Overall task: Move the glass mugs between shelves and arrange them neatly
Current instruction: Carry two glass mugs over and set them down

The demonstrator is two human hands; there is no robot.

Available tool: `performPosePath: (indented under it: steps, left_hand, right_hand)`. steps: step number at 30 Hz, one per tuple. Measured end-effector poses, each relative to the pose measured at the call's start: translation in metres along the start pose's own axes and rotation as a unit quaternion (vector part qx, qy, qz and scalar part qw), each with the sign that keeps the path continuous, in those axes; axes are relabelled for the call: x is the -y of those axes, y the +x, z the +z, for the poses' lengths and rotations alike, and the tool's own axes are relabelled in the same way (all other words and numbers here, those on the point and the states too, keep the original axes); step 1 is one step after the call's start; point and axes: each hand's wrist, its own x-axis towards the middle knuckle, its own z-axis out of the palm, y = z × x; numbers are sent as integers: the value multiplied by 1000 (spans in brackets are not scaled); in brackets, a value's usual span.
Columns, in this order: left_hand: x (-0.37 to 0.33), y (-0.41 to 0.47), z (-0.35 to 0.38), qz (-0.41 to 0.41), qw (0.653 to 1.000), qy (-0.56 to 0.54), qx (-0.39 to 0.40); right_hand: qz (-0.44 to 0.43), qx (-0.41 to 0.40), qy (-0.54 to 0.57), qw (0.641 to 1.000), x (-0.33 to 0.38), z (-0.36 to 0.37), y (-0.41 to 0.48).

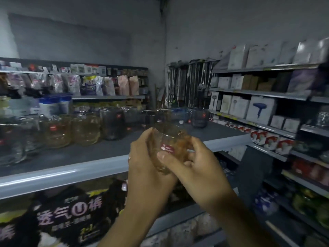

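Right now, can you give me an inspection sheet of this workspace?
Surface: grey shelf with a pale front rail.
Job's things: amber glass mug held before the shelf; row of glass mugs standing left; lone mug back right.
Clutter: small white item, too blurred to name.
Hands: left hand and right hand both grip the amber glass mug.
Cables: nothing seen.
Surroundings: hair dryer box on right shelving; printed packs below.

Dim, bluish-grey light throughout, darkest under the shelf [62, 172]. Soft blur smears the mugs [85, 129] and boxes [260, 109]; shelf edges bow toward the wide-angle margins.
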Motion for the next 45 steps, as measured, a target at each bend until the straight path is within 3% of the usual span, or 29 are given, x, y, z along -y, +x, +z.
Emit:
performPosePath:
  steps: [4,10,13,16,18,20,22,33,38,45]
  left_hand:
    - [8,7,45,66,994,23,89]
    - [36,55,72,84,976,50,196]
    - [53,98,71,87,961,127,230]
    - [62,143,62,61,938,256,224]
    - [66,173,57,-1,911,340,233]
    - [76,199,57,-71,890,389,226]
    - [91,217,61,-81,884,411,207]
    - [121,218,63,-52,923,341,168]
    - [127,218,58,-21,920,366,137]
    - [135,215,45,-19,915,360,183]
  right_hand:
    - [-4,0,5,1000,-20,-47,42]
    - [16,-19,-1,1000,-45,-81,126]
    - [25,-15,-28,999,-59,-95,170]
    - [24,6,-50,998,-72,-106,204]
    - [28,27,-56,998,-82,-108,226]
    - [33,44,-58,997,-93,-104,248]
    - [33,58,-72,995,-103,-96,271]
    - [-24,176,-164,970,-120,-66,328]
    - [-55,229,-183,954,-123,-68,333]
    - [-85,185,-223,953,-139,-79,330]
